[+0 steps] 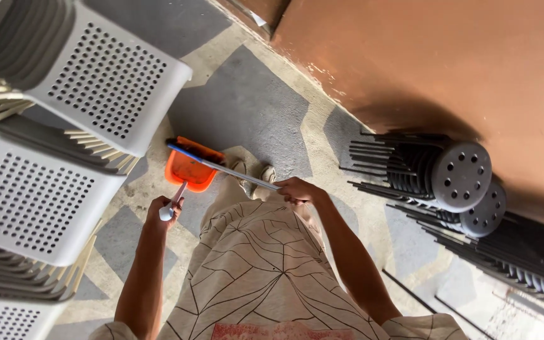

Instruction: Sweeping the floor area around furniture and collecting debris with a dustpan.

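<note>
The left hand is closed, its fingers wrapped round the pale handle of an orange dustpan. The right hand is likewise clenched, the fingers gripping the upper part of a broom shaft, whose lower end carries a blue fitting that lies across the dustpan's far lip. The dustpan is held low over the floor, just in front of the person's feet and near the lower corner of the closest stacked grey perforated chair.

Risks noted:
- The dustpan is held one-handed by the end of its handle only; if it tilts, anything collected is judged likely to spill back onto the floor. Whether it holds anything cannot be told.
- The shaft is held at a shallow slant; a hard pull could push the dustpan away rather than fill it.
- The chair stacks stand close on the left; the dustpan or an elbow could knock them.
- The black round stools stacked on their sides by the brown wall have legs projecting toward the walkway, a trip hazard if a step to the right is taken.
</note>
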